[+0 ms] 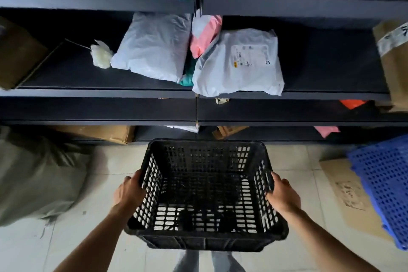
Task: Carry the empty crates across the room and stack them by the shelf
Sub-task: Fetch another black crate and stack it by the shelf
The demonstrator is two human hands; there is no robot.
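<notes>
From my station, far left, I see an olive sack (37, 174) slumped on the tiled floor (88, 238) against the dark shelf (97, 94); next, the left hand (129, 192) grips the left rim of the black crate (205, 238), fingers curled round the edge; the crate is empty, held above the floor just in front of the shelf's lowest tier; the right hand (283, 196) clasps the opposite rim likewise; further right, flattened cardboard (344, 194) lies on the tiles; a blue perforated crate (384, 183) sits at the frame's edge.
</notes>
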